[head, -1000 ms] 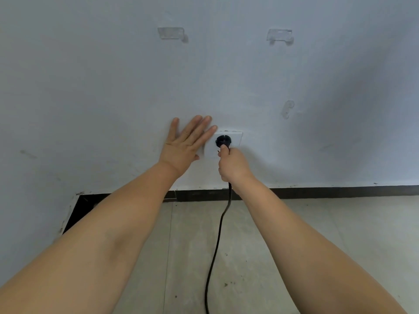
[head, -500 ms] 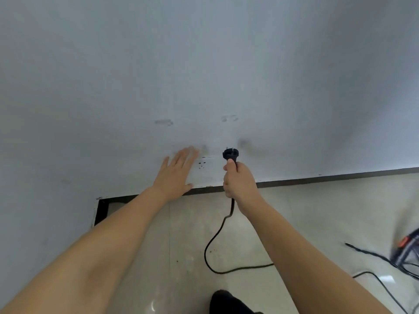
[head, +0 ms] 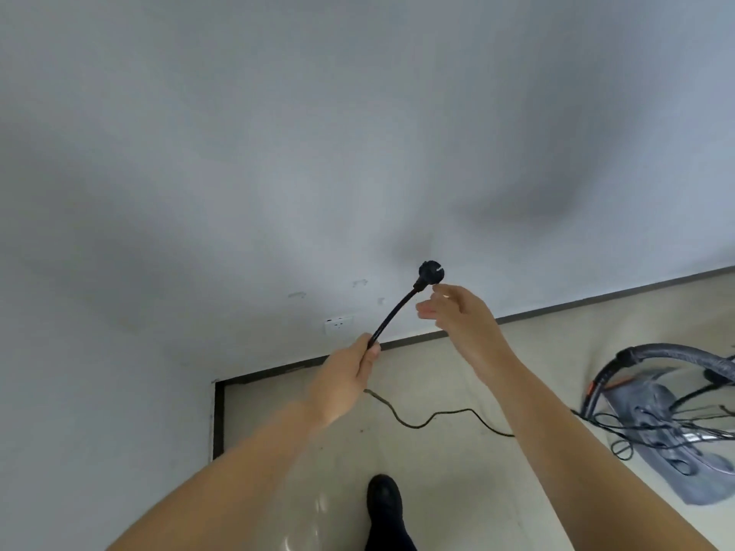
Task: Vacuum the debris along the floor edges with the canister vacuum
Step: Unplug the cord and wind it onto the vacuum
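Nearest the camera, at the floor's (head: pixel 457 471) bottom edge, a dark shoe (head: pixel 384 497) stands on the pale tiles. Just beyond it the power cord (head: pixel 433 416) snakes across the floor toward the canister vacuum (head: pixel 672 415), which sits at the right edge with its hose (head: pixel 676 353) arched over it. Farther out, the left hand (head: pixel 342 381) grips the cord a short way below the plug (head: pixel 430 271), so the cord's stiff end slants up and to the right. The right hand (head: pixel 457 308) hangs loose-fingered and holding nothing, its fingertips just beside the plug; it is the nearer hand to the plug head. Farthest, low on the wall (head: pixel 278 153), the socket (head: pixel 339 324) is bare. A second ago the right hand held the plug seated in that socket while the left palm lay flat on the wall; now the plug is out and the cord has changed hands.
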The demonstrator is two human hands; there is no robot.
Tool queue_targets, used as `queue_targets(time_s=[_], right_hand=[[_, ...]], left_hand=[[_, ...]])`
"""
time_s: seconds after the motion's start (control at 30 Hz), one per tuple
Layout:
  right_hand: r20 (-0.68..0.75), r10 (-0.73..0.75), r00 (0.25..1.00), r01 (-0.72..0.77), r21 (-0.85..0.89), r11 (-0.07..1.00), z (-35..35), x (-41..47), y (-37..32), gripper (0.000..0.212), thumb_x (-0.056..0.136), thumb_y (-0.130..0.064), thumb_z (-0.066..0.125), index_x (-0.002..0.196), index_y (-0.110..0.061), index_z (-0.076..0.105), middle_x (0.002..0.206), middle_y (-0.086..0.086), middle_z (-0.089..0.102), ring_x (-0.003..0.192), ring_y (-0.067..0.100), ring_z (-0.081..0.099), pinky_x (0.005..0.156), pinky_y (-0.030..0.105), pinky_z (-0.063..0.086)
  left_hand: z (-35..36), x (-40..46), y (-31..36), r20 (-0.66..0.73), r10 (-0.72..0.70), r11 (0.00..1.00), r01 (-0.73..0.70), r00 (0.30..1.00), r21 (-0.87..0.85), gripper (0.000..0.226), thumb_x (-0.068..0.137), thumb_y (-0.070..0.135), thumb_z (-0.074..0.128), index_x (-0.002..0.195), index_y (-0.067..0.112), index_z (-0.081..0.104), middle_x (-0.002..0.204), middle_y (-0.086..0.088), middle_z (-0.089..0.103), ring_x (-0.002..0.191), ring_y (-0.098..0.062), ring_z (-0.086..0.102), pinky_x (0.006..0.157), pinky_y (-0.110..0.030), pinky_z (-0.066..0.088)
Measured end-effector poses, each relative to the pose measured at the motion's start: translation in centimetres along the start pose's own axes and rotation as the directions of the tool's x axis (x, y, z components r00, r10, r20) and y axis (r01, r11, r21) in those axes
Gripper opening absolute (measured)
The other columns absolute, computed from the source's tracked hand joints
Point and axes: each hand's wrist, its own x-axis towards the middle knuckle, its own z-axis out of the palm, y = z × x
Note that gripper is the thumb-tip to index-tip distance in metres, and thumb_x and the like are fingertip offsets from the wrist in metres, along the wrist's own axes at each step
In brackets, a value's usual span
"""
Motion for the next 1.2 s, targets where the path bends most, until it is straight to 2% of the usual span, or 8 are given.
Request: queue_targets(time_s=[0.13, 0.23, 0.37, 0.57, 0.73, 0.97, 1.07, 1.2], right_hand=[[0.157, -0.393, 0.906, 0.407, -0.578, 0.707, -2.9, -5.8, 0.1, 0.059, 0.098, -0.019, 0.051, 0.151, -0.028, 0.026, 0.156, -0.004, 0.025, 0.145, 0.014, 0.016, 0.113, 0.037, 0.023], [0.302, -0.320, 0.898, 0.438, -0.679, 0.589, -5.0, -8.3, -0.9, 0.026, 0.101, -0.020, 0.048, 0.124, -0.013, 0.058, 0.148, 0.002, 0.042, 0.144, 0.022, 0.027, 0.115, 0.044, 0.017], [0.275, -0.188, 0.943, 0.298, -0.441, 0.847, -11.6, -13.0, -1.3, 0.032, 0.100, -0.031, 0.048, 0.077, -0.012, 0.059, 0.062, 0.004, 0.067, 0.060, 0.019, 0.061, 0.061, 0.027, 0.048], [-0.295, -0.120, 0.948, 0.137, 0.038, 0.990, -28.7, -18.9, 3.1, 0.035, 0.102, -0.029, 0.045, 0.073, -0.012, 0.052, 0.040, -0.005, 0.042, 0.035, 0.011, 0.039, 0.043, 0.022, 0.041], [-0.525, 0.431, 0.734, 0.379, 0.843, 0.382, -42.0, -24.9, 7.5, 0.036, 0.103, -0.019, 0.041, 0.067, -0.015, 0.045, 0.037, -0.009, 0.037, 0.028, 0.003, 0.029, 0.031, 0.016, 0.028], [-0.334, -0.131, 0.934, 0.116, -0.063, 0.991, -38.3, -28.3, 7.7, 0.023, 0.104, -0.033, 0.036, 0.113, -0.021, 0.053, 0.078, -0.002, 0.073, 0.072, 0.014, 0.072, 0.067, 0.028, 0.058], [-0.178, -0.099, 0.979, 0.008, -0.452, 0.892, -37.5, -30.1, 10.4, 0.026, 0.104, -0.032, 0.033, 0.095, -0.018, 0.054, 0.071, -0.001, 0.067, 0.057, 0.012, 0.062, 0.060, 0.030, 0.049], [-0.088, 0.023, 0.996, -0.039, -0.189, 0.981, -40.6, -32.4, 11.9, 0.042, 0.100, -0.047, 0.039, 0.079, -0.016, 0.058, 0.055, 0.000, 0.042, 0.045, 0.012, 0.034, 0.041, 0.021, 0.030]], left_hand=[[-2.6, -2.0, 6.8, 0.165, 0.147, 0.971, -0.174, 0.975, 0.166, 0.024, 0.104, 0.029, 0.029, 0.088, 0.017, 0.042, 0.076, -0.015, 0.058, 0.073, -0.036, 0.062, 0.069, -0.044, 0.047], [-2.5, -3.6, 11.7, 0.248, 0.195, 0.940, -0.253, 0.949, 0.227, 0.025, 0.104, 0.030, 0.031, 0.085, 0.022, 0.044, 0.078, -0.010, 0.061, 0.075, -0.031, 0.065, 0.070, -0.041, 0.049], [-1.3, -5.3, 16.0, 0.183, 0.220, 0.965, -0.241, 0.958, 0.102, 0.033, 0.102, 0.034, 0.040, 0.070, 0.028, 0.044, 0.062, 0.009, 0.049, 0.060, -0.009, 0.064, 0.054, -0.012, 0.040], [5.7, -5.8, 18.7, 0.177, 0.121, 0.990, -0.132, 0.977, 0.052, 0.042, 0.101, 0.038, 0.043, 0.065, 0.016, 0.037, 0.058, 0.005, 0.037, 0.056, -0.013, 0.050, 0.059, -0.015, 0.044], [13.2, -6.9, 20.8, 0.317, 0.041, 0.945, -0.140, 0.947, 0.296, 0.033, 0.103, 0.030, 0.035, 0.076, 0.017, 0.048, 0.063, 0.004, 0.044, 0.063, -0.020, 0.048, 0.068, -0.034, 0.043], [25.7, -9.6, 36.0, 0.667, 0.345, 0.584, -0.707, 0.660, 0.398, 0.037, 0.103, 0.039, 0.033, 0.088, 0.013, 0.057, 0.081, -0.004, 0.063, 0.076, -0.022, 0.054, 0.063, -0.032, 0.038], [26.8, -8.8, 40.0, 0.492, 0.428, 0.787, -0.580, 0.758, 0.211, 0.036, 0.099, 0.036, 0.049, 0.072, 0.012, 0.054, 0.063, -0.001, 0.052, 0.055, -0.011, 0.042, 0.055, -0.025, 0.033], [27.3, -7.7, 40.3, 0.429, 0.407, 0.905, -0.421, 0.806, -0.069, 0.051, 0.093, 0.041, 0.057, 0.061, 0.004, 0.043, 0.056, 0.003, 0.030, 0.049, -0.006, 0.027, 0.049, -0.017, 0.025]])
